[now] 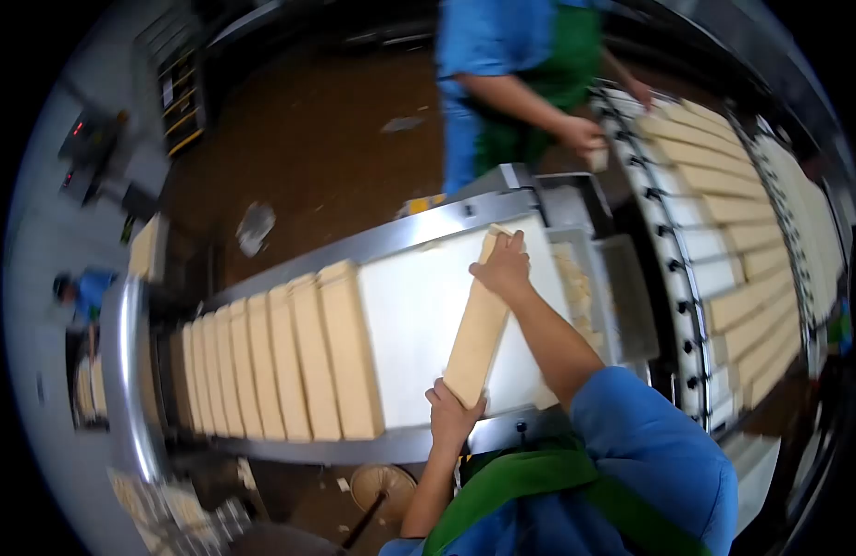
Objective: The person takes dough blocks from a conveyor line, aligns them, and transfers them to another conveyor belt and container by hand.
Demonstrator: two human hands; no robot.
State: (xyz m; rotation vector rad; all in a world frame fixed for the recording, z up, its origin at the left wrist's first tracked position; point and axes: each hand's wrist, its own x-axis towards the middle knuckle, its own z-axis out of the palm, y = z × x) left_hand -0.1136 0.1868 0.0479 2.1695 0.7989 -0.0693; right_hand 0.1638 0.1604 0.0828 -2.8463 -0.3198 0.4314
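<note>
A long pale beige block [479, 338] lies slanted between my two hands over the white belt [409, 315]. My left hand [453, 417] grips its near end, by the metal edge of the belt. Around the far end are the fingers of my right hand [505, 266]. To the left on the same belt, a row of several similar blocks [349, 352] stands side by side, the closest one a short gap from the held block.
Beyond the belt, a co-worker [530, 83] in blue and green reaches toward a second conveyor [683, 278] with several blocks. Grey trays [627, 296] holding scraps sit between the conveyors. A metal housing [127, 371] spans the belt's left end. Another person [90, 292] is far left.
</note>
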